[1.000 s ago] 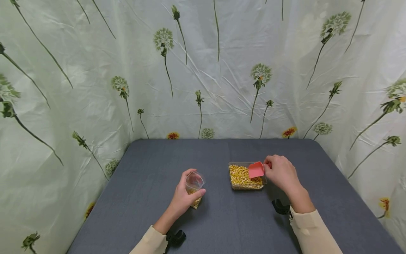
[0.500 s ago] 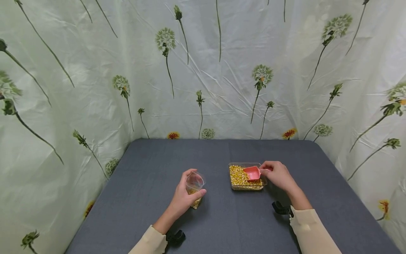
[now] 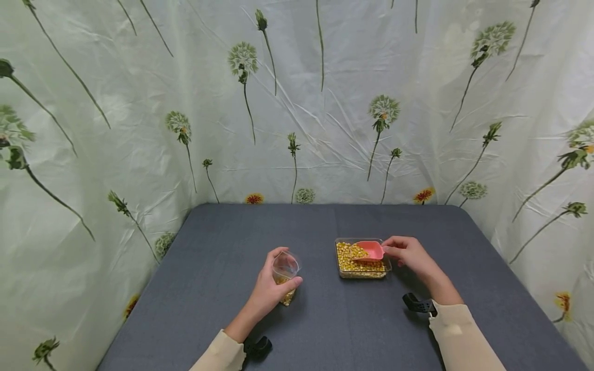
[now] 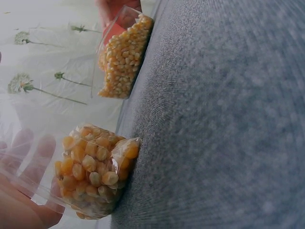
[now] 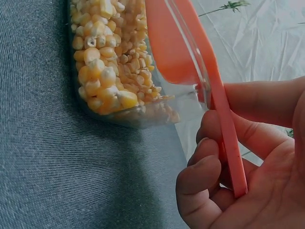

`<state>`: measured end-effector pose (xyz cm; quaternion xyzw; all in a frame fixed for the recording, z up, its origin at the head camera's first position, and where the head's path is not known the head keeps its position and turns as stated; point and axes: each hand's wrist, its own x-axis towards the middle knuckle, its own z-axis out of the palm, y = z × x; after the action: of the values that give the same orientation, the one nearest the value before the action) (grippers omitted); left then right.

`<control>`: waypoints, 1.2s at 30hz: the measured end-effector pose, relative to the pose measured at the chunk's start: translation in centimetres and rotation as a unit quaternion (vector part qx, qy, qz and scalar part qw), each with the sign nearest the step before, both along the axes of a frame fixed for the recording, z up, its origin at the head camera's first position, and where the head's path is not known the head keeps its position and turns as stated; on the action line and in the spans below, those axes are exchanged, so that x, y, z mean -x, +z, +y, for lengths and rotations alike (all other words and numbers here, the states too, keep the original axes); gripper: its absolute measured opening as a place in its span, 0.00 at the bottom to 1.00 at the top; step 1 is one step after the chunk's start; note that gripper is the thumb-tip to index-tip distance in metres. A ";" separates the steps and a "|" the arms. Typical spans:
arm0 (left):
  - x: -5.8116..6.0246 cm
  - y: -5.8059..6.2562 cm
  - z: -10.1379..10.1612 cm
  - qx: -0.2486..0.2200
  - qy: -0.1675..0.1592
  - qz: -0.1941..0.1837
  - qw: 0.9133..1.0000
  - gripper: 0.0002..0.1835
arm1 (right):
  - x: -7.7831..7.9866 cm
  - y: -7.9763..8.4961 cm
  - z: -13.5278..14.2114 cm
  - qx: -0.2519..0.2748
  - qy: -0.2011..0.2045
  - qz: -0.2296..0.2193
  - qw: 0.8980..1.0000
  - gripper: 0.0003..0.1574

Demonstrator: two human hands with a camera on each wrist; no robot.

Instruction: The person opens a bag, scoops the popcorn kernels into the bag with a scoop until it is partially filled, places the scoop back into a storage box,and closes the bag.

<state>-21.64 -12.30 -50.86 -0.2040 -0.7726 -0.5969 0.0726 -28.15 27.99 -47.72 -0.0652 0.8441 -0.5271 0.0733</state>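
My right hand (image 3: 410,253) grips the handle of a pink scoop (image 3: 373,250), whose bowl lies in a clear rectangular container (image 3: 362,275) of corn kernels (image 3: 345,257). Some kernels sit at the front of the bowl. In the right wrist view, fingers and thumb close around the scoop (image 5: 228,129) right at the container's rim. To the left, my left hand (image 3: 271,286) curls around a clear plastic bag (image 3: 286,265) with its mouth held wide. Kernels fill the bottom of the bag (image 4: 95,167), which stands on the table in the left wrist view.
A dark grey cloth covers the table (image 3: 255,226). Behind it and along both sides hangs a pale curtain (image 3: 325,129) printed with dandelions. Black straps with camera mounts (image 3: 417,304) sit at both wrists, low over the table.
My right hand has lowered the scoop from a tilt above the container into the corn, levelled it and drawn kernels into its bowl. The left hand and bag have stayed put.
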 end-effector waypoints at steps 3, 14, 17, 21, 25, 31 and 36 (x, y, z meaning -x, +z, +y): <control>0.0 0.0 0.0 0.002 0.000 0.004 1.000 0.39 | -0.2 0.2 0.1 0.004 -0.009 0.004 1.000 0.17; -0.1 0.0 0.0 0.000 0.003 -0.011 1.000 0.38 | -0.5 1.2 0.1 -0.004 -0.031 0.036 0.999 0.16; -0.1 0.0 0.1 0.004 0.001 -0.009 1.000 0.38 | -0.6 1.6 0.0 -0.004 -0.032 0.041 0.999 0.17; -0.2 0.0 0.2 0.007 -0.003 -0.008 1.000 0.38 | -0.8 2.2 -0.2 -0.002 -0.034 0.042 0.999 0.18; -0.2 0.1 0.3 0.007 -0.007 -0.009 1.000 0.38 | -1.2 3.0 -0.6 0.005 -0.034 0.044 0.998 0.18; -0.1 0.0 0.3 0.014 -0.009 -0.013 1.000 0.38 | -1.8 4.0 -1.5 0.021 -0.032 0.049 0.998 0.18; -0.3 0.0 0.4 0.018 -0.011 -0.017 1.000 0.38 | -2.4 4.8 -2.4 0.026 -0.031 0.052 0.998 0.19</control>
<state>-21.37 -11.89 -50.86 -0.2035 -0.7821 -0.5869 0.0496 -25.75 25.63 -42.89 -0.0686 0.8344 -0.5468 0.0113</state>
